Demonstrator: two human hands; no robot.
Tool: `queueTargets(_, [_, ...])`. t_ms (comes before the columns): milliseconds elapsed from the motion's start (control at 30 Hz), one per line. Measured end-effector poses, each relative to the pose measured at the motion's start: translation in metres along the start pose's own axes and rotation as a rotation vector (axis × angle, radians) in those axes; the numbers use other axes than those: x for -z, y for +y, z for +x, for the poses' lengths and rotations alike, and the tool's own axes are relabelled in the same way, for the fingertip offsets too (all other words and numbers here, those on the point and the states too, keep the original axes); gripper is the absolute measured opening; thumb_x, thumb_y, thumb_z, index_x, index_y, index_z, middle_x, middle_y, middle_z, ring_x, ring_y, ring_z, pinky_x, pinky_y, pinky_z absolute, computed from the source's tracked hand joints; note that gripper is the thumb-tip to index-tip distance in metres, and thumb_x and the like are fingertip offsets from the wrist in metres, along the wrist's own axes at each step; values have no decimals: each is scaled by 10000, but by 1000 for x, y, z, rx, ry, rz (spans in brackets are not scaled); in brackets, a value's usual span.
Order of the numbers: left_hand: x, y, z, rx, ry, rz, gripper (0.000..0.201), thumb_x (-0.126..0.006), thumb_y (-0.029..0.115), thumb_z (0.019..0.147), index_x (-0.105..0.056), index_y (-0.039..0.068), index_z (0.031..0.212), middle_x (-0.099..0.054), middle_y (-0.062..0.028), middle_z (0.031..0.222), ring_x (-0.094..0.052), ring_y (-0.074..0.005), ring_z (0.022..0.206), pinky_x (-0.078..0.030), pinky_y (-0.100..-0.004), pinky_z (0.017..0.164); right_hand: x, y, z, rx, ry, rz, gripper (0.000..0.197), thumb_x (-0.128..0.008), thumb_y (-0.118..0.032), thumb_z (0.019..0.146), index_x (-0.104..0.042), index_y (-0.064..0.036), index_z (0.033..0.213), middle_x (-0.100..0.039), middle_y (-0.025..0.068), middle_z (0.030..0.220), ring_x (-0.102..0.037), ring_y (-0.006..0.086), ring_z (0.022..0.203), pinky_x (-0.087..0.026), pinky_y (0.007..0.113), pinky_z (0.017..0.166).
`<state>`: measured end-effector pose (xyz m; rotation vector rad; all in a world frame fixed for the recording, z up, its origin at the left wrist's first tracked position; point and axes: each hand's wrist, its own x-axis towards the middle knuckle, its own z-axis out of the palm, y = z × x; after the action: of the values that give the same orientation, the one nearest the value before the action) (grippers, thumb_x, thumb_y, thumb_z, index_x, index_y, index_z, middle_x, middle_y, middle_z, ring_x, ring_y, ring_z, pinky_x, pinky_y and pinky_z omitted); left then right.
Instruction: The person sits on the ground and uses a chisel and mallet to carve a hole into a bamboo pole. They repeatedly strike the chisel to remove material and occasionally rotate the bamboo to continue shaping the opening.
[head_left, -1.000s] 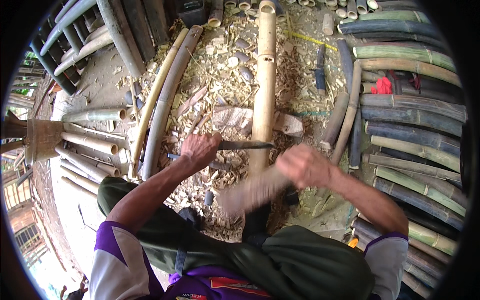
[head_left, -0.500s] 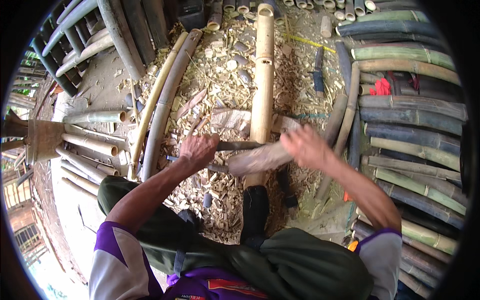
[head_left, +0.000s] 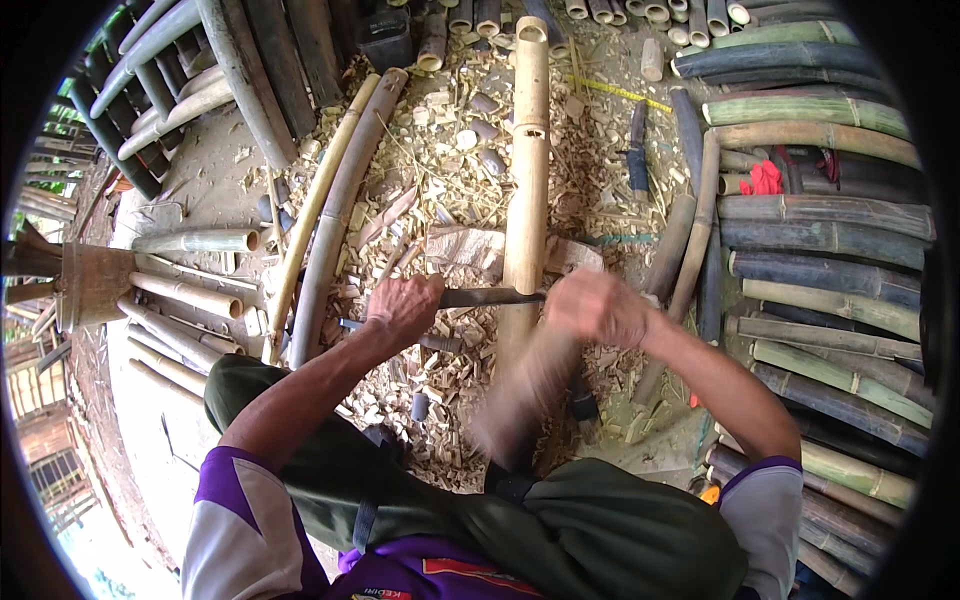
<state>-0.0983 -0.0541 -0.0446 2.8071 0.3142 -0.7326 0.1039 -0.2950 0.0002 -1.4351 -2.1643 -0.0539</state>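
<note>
A long pale bamboo pole (head_left: pixel 527 200) lies lengthwise before me, resting across a rough wooden block (head_left: pixel 465 250). My left hand (head_left: pixel 405 307) is wrapped round the grip of a dark-bladed knife (head_left: pixel 485 297), whose grip is hidden in the fist. The blade lies crosswise over the near part of the pole. Closed at the right of the pole, my right hand (head_left: pixel 600 308) grips a thick wooden club (head_left: pixel 525 395). The club is smeared by motion, slanting down to the left toward my lap and covering the pole's near end.
Wood chips cover the ground. Two long bamboo poles (head_left: pixel 335 215) lie at left, and many cut bamboo lengths (head_left: pixel 820 240) are stacked at right. A dark-wrapped tool (head_left: pixel 638 150) and a yellow tape (head_left: pixel 620 92) lie beyond. A black container (head_left: pixel 386 40) stands at the back.
The club has swung from nearly level across the pole to slanting down toward my lap. My right hand has shifted slightly left and nearer. The left hand stays almost in place with the knife.
</note>
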Motion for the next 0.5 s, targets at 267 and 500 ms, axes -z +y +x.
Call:
queueTargets(267, [-23, -20, -3, -145, 211, -47, 182, -560, 235, 978, -583, 60, 1024, -681, -156, 916, -700, -314, 738, -542, -449, 616, -12, -68, -12, -228, -490, -41, 587, -794, -107, 651, -512, -65, 1163, -579, 90, 924, -599, 207, 733, -481, 329, 557])
queueTargets(500, [8, -73, 47, -126, 79, -1120, 371, -705, 422, 915, -741, 112, 1114, -655, -36, 652, -563, -134, 464, -457, -289, 425, 24, -126, -5, -1074, -352, 745, 676, -840, -210, 662, -527, -15, 1229, -613, 143, 1209, -664, 304, 1014, -543, 406, 816])
